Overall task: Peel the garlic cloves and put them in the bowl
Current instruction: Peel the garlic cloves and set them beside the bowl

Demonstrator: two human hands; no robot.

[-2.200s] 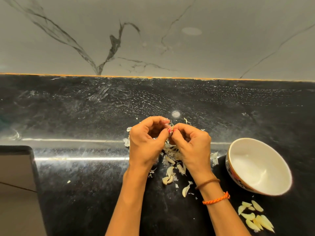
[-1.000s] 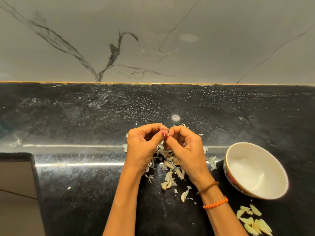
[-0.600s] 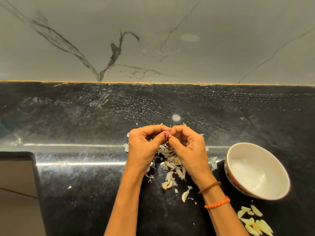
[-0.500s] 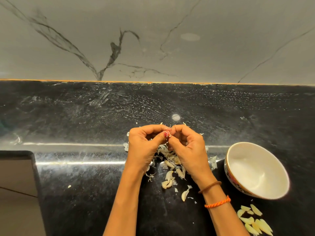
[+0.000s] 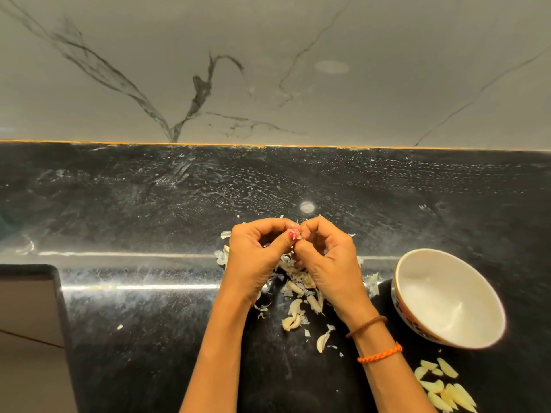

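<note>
Both hands are up over the black table (image 5: 149,338), knuckles nearly touching. The left hand (image 5: 256,257) has its fingers curled in, thumb pressed up toward the fingertips, and the right hand (image 5: 331,260) mirrors it; between the two thumbs a small garlic clove (image 5: 295,234) is pinched, mostly hidden, only a pale, pinkish bit showing. So each grip is narrow and tight on that one clove, held above the table.

Directly under the hands lies a heap of papery skins and cloves (image 5: 298,296), with a few loose pieces trailing toward the near edge, one of them a pale clove (image 5: 322,341) lying alone just beside the right wrist. That wrist wears a brown band (image 5: 366,325) and an orange braided thread (image 5: 380,355).

Off to the right, the white bowl (image 5: 417,265) sits on the table, tilted toward the camera, its inside looking bare. Near the bottom right corner, just below the bowl, a cluster of peeled cloves (image 5: 445,389) lies on the table, yellowish and smooth. A grey veined wall (image 5: 268,70) rises behind.
</note>
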